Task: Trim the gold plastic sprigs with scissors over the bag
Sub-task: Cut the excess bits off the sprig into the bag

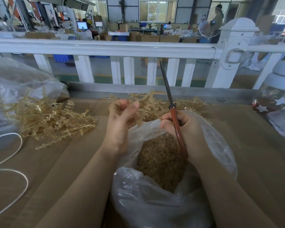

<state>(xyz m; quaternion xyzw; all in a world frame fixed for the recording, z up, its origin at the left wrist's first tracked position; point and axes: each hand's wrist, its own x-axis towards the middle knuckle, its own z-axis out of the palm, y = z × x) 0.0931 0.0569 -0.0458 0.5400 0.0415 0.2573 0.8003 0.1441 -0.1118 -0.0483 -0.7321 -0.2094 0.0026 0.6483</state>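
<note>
My right hand (179, 127) grips the scissors (169, 99), blades closed pointing up-away, left hand (122, 117) loosely curled, apparently empty, sprigs (151, 102) just beyond it, bag (155, 186) below.

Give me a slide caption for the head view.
Right hand holds scissors blades-up over the bag of gold trimmings; left hand hovers empty.

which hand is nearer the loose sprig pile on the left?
Left. The left hand hangs just right of the sprig pile; the right hand, gripping the scissors, sits farther right over the bag.
</note>
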